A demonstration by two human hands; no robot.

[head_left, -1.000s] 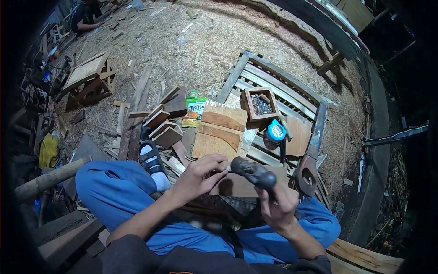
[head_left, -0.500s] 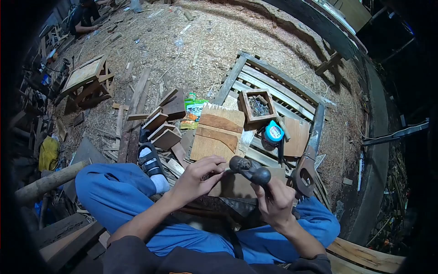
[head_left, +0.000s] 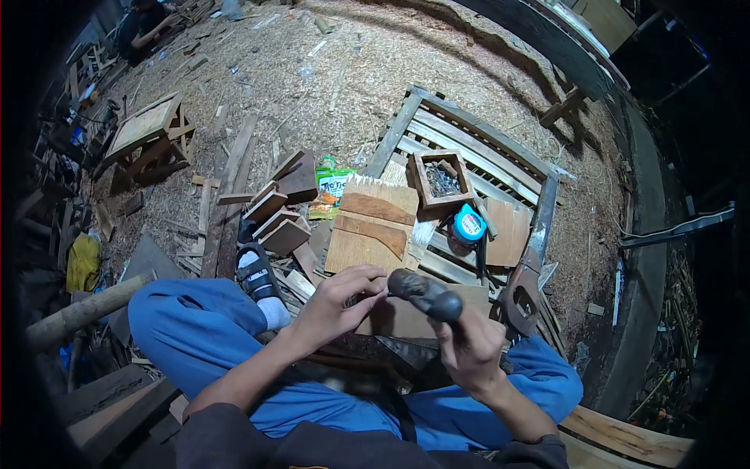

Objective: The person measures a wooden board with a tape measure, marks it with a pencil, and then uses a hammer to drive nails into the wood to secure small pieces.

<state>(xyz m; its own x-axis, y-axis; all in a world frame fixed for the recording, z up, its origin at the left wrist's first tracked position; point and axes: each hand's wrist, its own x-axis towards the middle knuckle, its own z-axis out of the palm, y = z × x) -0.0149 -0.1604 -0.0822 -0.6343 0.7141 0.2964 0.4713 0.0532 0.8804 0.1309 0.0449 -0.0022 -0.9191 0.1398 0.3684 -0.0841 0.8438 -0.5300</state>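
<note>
My right hand is wrapped round a hammer, whose dark metal head is raised in front of my body. My left hand is pinched, fingertips close to the hammer head; what lies between them is too small to make out. Beneath both hands lies a flat brown board, partly covered by the hammer and fingers. Just beyond it rests a light plywood piece with a jagged far edge, and two darker shaped wood pieces lie on top of it.
A wooden box of nails and a blue-lidded jar stand on a slatted frame. A handsaw lies at right. Wood blocks and a green packet are at left. Another person sits far left.
The hammer head has shifted slightly left and down, closer to my left fingertips. My left hand stays in nearly the same place. The far person's arm has moved up.
</note>
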